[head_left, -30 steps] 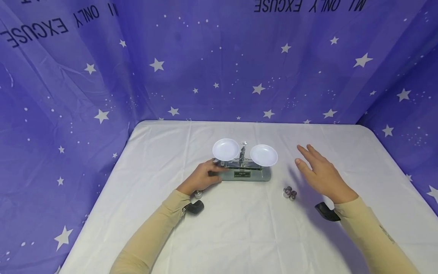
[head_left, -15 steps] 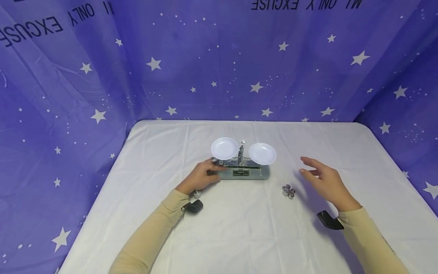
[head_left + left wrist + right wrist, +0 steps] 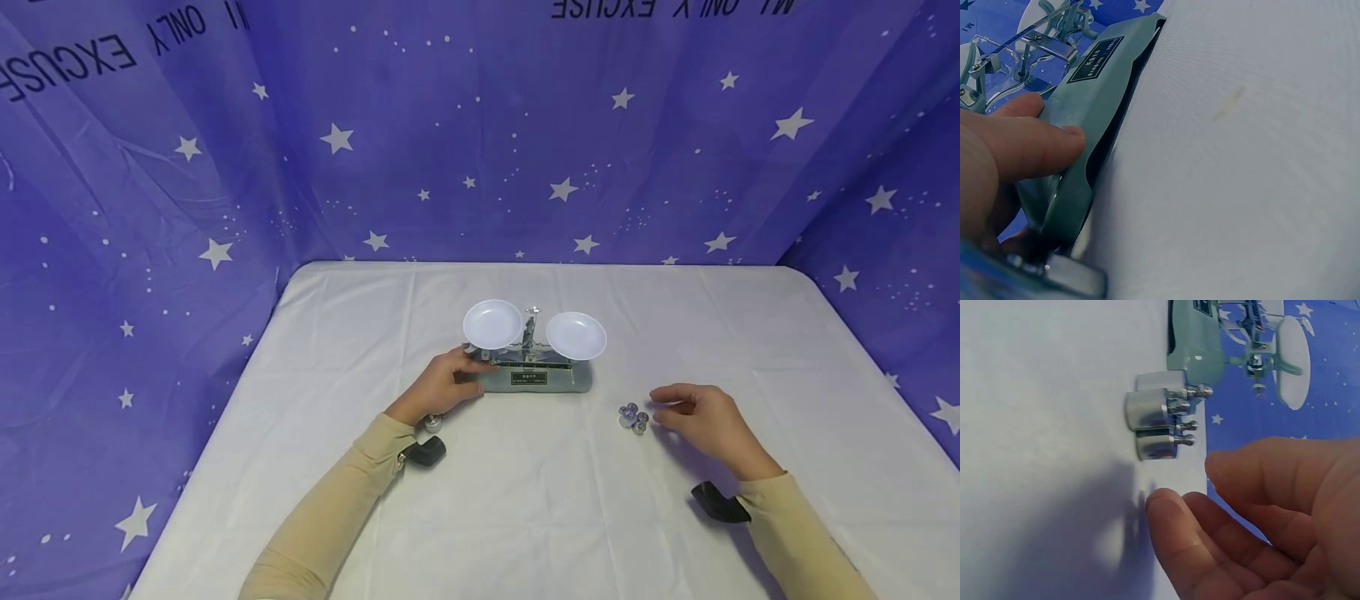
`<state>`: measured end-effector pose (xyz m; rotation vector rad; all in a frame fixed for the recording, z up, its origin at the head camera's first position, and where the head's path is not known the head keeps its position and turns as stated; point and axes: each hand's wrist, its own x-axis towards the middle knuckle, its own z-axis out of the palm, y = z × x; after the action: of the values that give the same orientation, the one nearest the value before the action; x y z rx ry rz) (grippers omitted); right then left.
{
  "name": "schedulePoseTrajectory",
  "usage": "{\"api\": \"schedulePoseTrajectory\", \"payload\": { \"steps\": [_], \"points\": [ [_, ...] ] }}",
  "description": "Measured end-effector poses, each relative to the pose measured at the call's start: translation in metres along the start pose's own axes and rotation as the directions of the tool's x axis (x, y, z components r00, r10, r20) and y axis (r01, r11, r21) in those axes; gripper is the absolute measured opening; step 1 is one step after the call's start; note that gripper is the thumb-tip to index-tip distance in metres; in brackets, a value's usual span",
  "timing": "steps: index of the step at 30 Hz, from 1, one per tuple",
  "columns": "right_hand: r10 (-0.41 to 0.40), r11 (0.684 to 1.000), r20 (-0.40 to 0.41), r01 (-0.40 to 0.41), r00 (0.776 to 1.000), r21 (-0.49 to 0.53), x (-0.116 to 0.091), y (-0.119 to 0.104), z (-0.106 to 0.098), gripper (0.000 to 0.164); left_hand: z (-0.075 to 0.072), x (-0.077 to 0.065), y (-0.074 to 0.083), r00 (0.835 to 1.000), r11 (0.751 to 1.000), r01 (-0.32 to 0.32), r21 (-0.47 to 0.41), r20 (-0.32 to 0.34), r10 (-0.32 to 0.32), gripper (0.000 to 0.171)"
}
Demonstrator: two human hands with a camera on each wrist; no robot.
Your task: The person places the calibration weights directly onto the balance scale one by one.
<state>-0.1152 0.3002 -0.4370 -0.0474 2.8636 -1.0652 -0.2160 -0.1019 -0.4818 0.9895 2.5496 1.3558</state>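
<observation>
A grey-green balance scale (image 3: 528, 380) with two white pans stands at the middle of the table. My left hand (image 3: 441, 385) holds the left end of its base; in the left wrist view the thumb (image 3: 1054, 147) lies on the base's front and fingers reach round behind. To the right of the scale, several silver knobbed weights (image 3: 1150, 409) stand upright in a tight cluster. My right hand (image 3: 712, 423) is just right of these weights, its fingers bent with a gap before the thumb, touching nothing. Both pans, left (image 3: 492, 324) and right (image 3: 577, 336), hold nothing.
Another silver weight (image 3: 432, 423) stands close by my left wrist, partly hidden. A white cloth (image 3: 525, 517) covers the table. Purple curtains with stars (image 3: 480, 133) hang behind and at both sides. Black wrist devices (image 3: 425, 452) sit under both wrists.
My right hand has come down and toward the weights, its fingers drawing from spread to bent. The left hand stays on the scale. The view has shifted slightly.
</observation>
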Motion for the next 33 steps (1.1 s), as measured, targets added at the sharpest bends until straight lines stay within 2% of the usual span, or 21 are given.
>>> {"api": "schedulePoseTrajectory", "payload": {
  "steps": [6,15,19,24,33],
  "points": [
    [0.002,1.000,0.008,-0.002,1.000,0.017,-0.002,0.000,0.006,0.026,-0.001,0.000,0.001,1.000,1.000,0.004,-0.019,0.002,-0.004,0.038],
    [-0.029,0.999,-0.003,0.029,1.000,0.017,-0.001,0.000,0.014,0.020,0.000,0.000,0.000,1.000,1.000,0.016,0.002,0.014,-0.016,0.038],
    [-0.063,0.998,0.001,0.063,0.998,0.018,0.000,0.001,0.017,0.021,0.000,0.000,0.001,1.000,1.000,0.018,0.013,0.011,-0.018,0.039],
    [-0.068,0.998,0.007,0.068,0.998,0.009,0.000,0.002,0.019,0.023,0.000,-0.002,0.000,1.000,0.999,0.028,0.017,0.009,-0.028,0.039],
    [-0.082,0.997,-0.027,0.082,0.996,-0.001,0.000,0.002,0.023,0.019,0.000,-0.002,0.001,1.000,1.000,0.002,0.025,-0.009,-0.002,0.038]
  ]
}}
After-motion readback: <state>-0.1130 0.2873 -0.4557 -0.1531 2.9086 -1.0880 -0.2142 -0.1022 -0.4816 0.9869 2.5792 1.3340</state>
